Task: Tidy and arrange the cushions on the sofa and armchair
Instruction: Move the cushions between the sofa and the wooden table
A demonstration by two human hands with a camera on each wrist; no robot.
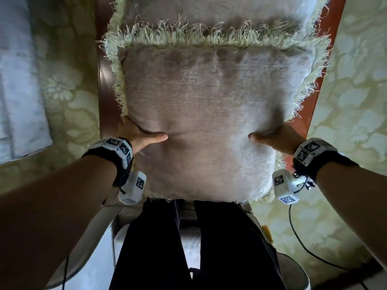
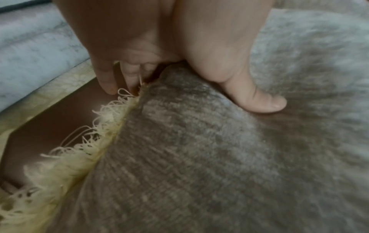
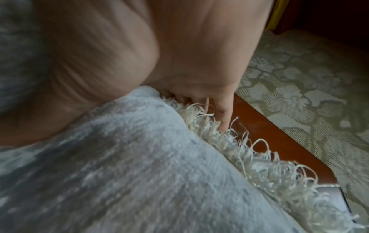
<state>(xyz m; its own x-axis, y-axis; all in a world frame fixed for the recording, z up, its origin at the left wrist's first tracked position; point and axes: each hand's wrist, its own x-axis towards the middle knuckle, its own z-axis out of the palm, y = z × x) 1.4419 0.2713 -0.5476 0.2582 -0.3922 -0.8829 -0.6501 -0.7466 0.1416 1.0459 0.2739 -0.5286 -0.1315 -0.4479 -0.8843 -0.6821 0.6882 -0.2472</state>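
Note:
A large grey-beige velvet cushion [image 1: 201, 122] with a pale fringed edge [image 1: 188, 36] fills the middle of the head view, held up in front of me. My left hand [image 1: 140, 135] grips its left side, thumb pressed into the front face and fingers wrapped behind the fringe. My right hand [image 1: 272, 139] grips the right side the same way. In the left wrist view the thumb dents the cushion [image 2: 199, 157] beside its fringe [image 2: 83, 149]. The right wrist view shows fingers [image 3: 223, 113] tucked behind the cushion [image 3: 119, 173]. A second grey cushion [image 1: 209, 11] stands behind, at the top.
Floral cream upholstery lies at the left [image 1: 67, 97] and right [image 1: 351, 91]. Dark red wooden frame parts [image 1: 104, 80] flank the cushion, also on the right [image 1: 318, 84]. A pale blue-grey cushion [image 1: 18, 80] lies at far left. My legs [image 1: 188, 248] and a cable [image 1: 303, 245] are below.

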